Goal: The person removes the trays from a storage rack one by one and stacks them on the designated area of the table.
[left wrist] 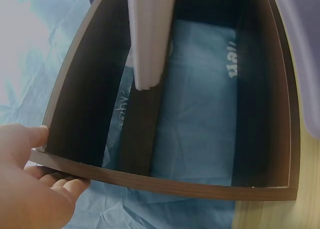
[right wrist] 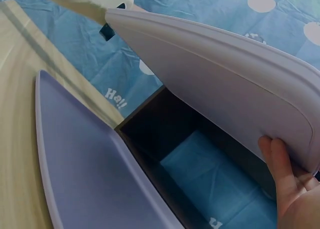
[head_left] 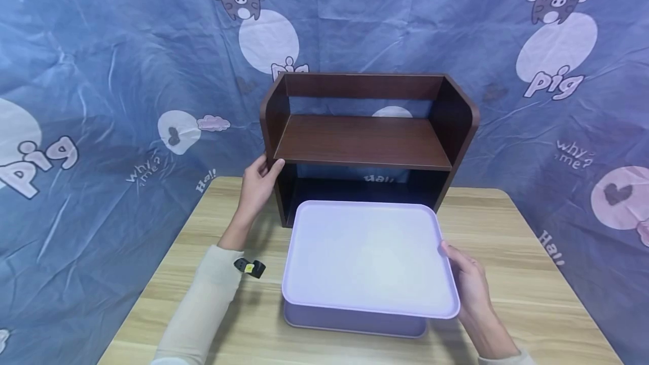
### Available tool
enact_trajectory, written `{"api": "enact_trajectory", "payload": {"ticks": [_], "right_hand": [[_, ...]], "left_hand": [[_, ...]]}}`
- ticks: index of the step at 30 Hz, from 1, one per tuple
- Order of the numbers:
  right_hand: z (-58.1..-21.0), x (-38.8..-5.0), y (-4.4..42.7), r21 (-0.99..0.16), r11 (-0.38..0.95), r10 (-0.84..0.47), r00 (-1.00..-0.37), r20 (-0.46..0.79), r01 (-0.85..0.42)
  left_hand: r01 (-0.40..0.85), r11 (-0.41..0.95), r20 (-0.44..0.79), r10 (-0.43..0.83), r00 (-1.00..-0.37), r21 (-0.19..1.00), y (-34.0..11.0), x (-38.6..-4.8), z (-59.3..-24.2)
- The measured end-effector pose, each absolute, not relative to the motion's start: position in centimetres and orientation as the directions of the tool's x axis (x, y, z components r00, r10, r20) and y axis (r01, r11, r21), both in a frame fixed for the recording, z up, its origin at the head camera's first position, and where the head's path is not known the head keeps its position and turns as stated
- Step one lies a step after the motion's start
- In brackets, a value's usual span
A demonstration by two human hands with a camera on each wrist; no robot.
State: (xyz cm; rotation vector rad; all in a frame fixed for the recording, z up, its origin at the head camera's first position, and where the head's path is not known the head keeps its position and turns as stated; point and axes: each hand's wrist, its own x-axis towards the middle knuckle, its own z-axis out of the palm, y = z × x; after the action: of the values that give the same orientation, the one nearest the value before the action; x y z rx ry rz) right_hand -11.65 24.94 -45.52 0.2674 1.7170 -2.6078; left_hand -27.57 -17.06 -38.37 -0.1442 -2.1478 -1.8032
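Note:
A dark brown two-tier wooden shelf (head_left: 362, 139) stands upright at the back of the table. My left hand (head_left: 256, 187) grips its left side panel, thumb on the front edge and fingers behind, as the left wrist view also shows. With my right hand (head_left: 471, 286) I hold a pale purple rectangular tray (head_left: 367, 255) by its right edge, thumb on top. In the right wrist view, fingers (right wrist: 282, 161) support that tray's underside. It hangs in front of the shelf, above a second purple tray (head_left: 355, 321) lying on the table and mostly hidden in the head view.
The light wooden table (head_left: 512, 252) carries the shelf and the lower tray. Behind and beside it hangs a blue patterned cloth (head_left: 127, 72). A black strap piece (head_left: 250, 267) sits at my left wrist. Through the shelf's open back, the cloth shows.

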Motion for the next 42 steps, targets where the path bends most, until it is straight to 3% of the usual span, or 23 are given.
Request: {"api": "enact_trajectory", "payload": {"ticks": [17, 42], "right_hand": [[-47.6, -11.5, 25.0, -0.920, -0.372, 0.121, -0.976, -0.183, 0.127], [-50.6, -11.3, 24.3, -0.880, -0.429, 0.064, -0.965, -0.253, 0.202]], "left_hand": [[0.277, 0.173, 0.301, -0.135, -0.944, 0.945, -17.0, -27.7, -38.5], [0.267, 0.188, 0.297, -0.155, -0.942, 0.945, -16.8, -27.5, -38.2]]}}
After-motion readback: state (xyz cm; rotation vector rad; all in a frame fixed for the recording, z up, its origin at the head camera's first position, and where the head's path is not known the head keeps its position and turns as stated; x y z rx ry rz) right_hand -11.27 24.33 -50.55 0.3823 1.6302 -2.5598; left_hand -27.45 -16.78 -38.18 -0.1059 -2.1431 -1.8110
